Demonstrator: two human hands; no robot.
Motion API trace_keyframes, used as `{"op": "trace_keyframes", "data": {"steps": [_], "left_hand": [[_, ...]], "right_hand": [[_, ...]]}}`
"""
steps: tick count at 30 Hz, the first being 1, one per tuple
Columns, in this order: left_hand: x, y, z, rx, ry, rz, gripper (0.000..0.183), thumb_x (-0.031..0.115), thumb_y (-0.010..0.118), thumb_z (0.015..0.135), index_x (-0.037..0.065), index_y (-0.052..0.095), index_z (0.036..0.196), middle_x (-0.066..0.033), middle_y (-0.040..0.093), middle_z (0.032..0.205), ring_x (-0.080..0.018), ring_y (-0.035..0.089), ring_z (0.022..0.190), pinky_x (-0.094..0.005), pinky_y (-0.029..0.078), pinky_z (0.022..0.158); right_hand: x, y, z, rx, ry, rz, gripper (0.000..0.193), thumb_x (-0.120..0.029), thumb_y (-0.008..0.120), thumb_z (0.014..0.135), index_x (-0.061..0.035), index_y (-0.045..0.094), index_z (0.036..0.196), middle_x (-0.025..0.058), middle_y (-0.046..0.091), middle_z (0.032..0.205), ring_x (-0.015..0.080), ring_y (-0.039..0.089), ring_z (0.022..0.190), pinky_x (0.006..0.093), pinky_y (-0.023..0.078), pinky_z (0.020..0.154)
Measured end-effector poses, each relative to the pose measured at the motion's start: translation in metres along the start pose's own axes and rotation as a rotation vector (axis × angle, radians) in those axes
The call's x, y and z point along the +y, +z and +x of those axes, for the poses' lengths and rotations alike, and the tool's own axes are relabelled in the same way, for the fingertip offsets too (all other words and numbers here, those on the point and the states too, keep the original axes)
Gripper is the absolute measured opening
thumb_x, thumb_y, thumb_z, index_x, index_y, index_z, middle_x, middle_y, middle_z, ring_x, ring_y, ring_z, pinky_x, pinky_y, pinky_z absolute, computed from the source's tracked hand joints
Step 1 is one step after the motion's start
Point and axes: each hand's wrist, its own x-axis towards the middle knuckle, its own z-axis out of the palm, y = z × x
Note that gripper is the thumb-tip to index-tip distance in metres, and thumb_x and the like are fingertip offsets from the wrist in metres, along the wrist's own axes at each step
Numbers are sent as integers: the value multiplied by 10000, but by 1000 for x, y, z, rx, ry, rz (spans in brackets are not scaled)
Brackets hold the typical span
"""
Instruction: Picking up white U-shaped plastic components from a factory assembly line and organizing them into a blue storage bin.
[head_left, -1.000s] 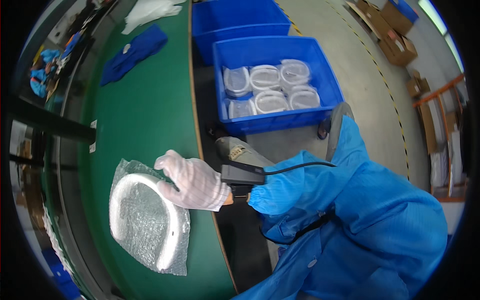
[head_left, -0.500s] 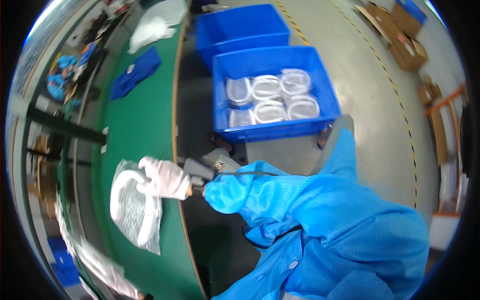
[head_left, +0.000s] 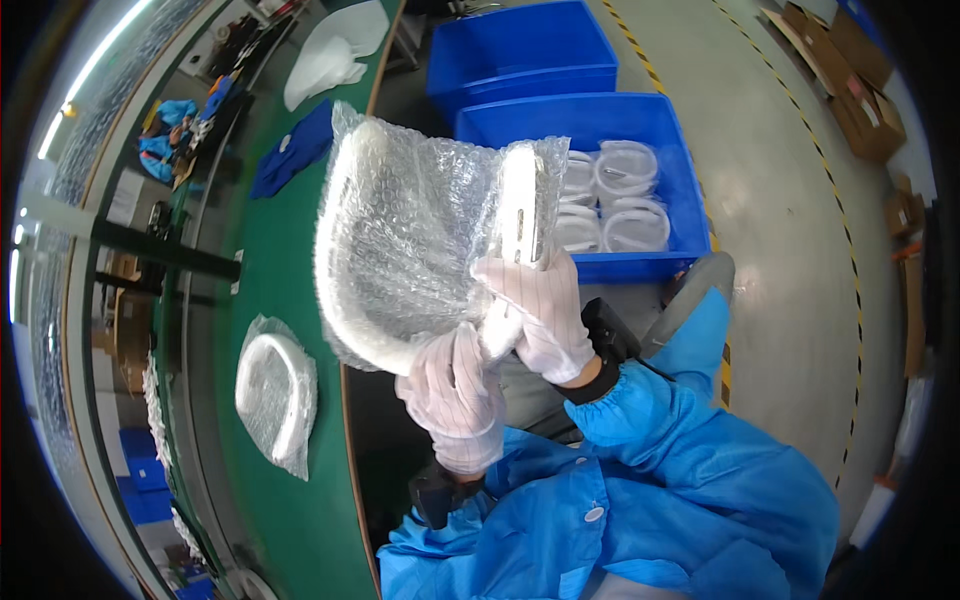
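Observation:
Both my white-gloved hands hold up a white D-shaped frame [head_left: 342,250] in a clear bubble-wrap bag, above the bench's front edge. My left hand [head_left: 455,392] is closed on its near lower corner. On the straight side, which carries a narrow slot, my right hand [head_left: 540,312] grips the lower end with the thumb across the front. Some of the right fingers are hidden behind the frame. A second wrapped D-shaped frame [head_left: 303,400] lies flat on the green bench [head_left: 265,510], left of my hands.
A blue bin [head_left: 690,190] beyond my right hand holds several wrapped white frames, and another blue bin [head_left: 525,80] stands behind it. Blue cloth [head_left: 292,152] and white bags [head_left: 330,60] lie farther up the bench. Cardboard boxes [head_left: 865,115] stand at far right.
My right hand has left the wrapped frame on the bench and moved right. Both hands now hold another wrapped frame up close; the left hand was blurred at the lower left.

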Motion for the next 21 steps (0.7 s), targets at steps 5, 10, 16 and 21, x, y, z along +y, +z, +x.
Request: {"op": "trace_keyframes", "data": {"steps": [5,10,16,21], "left_hand": [[20,-25,-28,-69,-174,-398,596,175,767,645,-41,556,1159,-147,579,1070,-315,562,1013,-409,442,892],[-1,-2,-1,43,-716,-891,807,303,660,797,-23,257,1416,-224,366,1364,-348,406,1245,-471,355,1016],[40,21,3,-274,-651,-805,778,162,746,732,-13,341,1373,-172,458,1300,-279,477,1180,-382,382,1005],[11,40,-21,-94,-932,-916,622,115,672,765,-32,417,1314,-172,520,1223,-271,522,1124,-372,404,974]], "right_hand": [[73,-46,-23,-90,161,323,185,-40,618,791,-9,595,972,49,610,793,153,596,615,281,494,561],[117,-76,-91,246,1018,1059,485,-11,620,748,28,492,1215,96,621,938,203,638,820,317,540,751],[118,-55,-130,292,1111,1347,498,-54,613,739,31,497,1215,108,616,952,229,632,856,371,539,792],[89,-69,-91,94,1128,997,526,-84,676,731,37,498,1211,105,602,951,197,617,855,313,529,790]]}}
